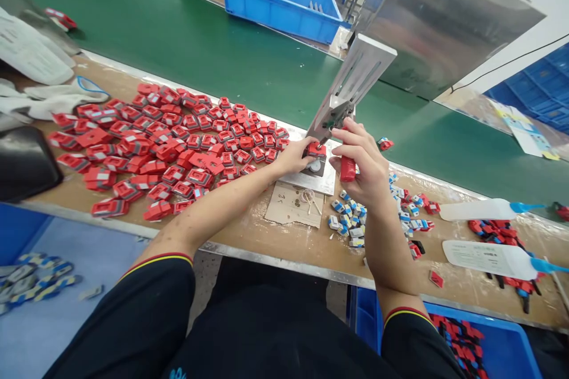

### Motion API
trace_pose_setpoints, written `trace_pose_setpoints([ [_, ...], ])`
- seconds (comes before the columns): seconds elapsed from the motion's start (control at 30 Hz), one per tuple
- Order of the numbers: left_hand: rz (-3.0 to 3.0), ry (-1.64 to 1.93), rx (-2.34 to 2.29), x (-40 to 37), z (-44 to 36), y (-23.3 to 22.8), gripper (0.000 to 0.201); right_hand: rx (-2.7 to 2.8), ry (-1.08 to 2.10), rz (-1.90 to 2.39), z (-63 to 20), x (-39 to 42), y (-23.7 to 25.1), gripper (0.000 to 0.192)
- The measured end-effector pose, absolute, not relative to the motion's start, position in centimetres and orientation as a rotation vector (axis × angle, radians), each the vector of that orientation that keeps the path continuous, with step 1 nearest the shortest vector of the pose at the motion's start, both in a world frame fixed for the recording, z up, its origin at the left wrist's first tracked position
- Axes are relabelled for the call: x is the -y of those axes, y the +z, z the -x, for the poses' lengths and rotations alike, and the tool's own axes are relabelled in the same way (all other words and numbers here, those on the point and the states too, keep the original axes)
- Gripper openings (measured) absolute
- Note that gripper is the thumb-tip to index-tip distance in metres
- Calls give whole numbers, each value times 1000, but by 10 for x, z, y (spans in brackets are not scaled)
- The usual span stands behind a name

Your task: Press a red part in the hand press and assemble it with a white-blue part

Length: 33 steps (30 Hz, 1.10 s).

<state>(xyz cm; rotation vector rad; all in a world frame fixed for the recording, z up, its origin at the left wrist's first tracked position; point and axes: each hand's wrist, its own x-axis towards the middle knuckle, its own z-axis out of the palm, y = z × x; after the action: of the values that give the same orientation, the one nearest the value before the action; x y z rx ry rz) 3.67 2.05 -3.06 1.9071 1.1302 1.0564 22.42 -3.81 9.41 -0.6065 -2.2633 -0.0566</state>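
Here, at the bench edge, my left hand (297, 154) pinches a small red part (316, 148) and holds it seated on the metal fixture plate (326, 182), right under the tip of the slanted press arm (351, 86) — fingers closed on the part, presumably to keep it square on its seat. My right hand (362, 163) is clenched around a red handle (347, 168), upright, just beside the fixture; the fist grip looks suited to pulling or pressing down with some force.

The big heap of red housings (164, 148) lies to the left of the fixture, within the left hand's reach, so stock feeds from that side. Small blue-and-white clips (349, 225) sit in a loose scatter below the right wrist, near the bench edge. A cardboard scrap (296, 206) with a few rubber bands on it lies just in front of the plate.

Further right — two white squeeze bottles (486, 257) with blue nozzles lie on their sides, well apart from the hands. A blue bin (511, 349) under the bench edge holds more red pieces. The green conveyor belt (200, 53) runs behind everything; a blue crate (280, 3) stands beyond it.
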Motion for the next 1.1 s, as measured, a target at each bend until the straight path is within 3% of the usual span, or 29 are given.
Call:
trace_pose_setpoints([
  [0.3,-1936,1053,-1200,-13,-42,-32,47,2316,-56,712,-227,41,82,14],
  [0.47,-1927,1059,-1207,-12,-44,-32,46,2311,46,653,-234,43,64,30],
  [0.57,-1913,1090,-1192,-11,-46,-34,47,2091,319,687,-235,46,56,32],
  [0.83,-1970,1112,-1147,-16,-46,-40,50,1535,1516,969,-218,56,79,56],
  [1.1,-1986,1086,-1151,-18,-45,-40,54,1436,1609,974,-215,58,90,63],
])
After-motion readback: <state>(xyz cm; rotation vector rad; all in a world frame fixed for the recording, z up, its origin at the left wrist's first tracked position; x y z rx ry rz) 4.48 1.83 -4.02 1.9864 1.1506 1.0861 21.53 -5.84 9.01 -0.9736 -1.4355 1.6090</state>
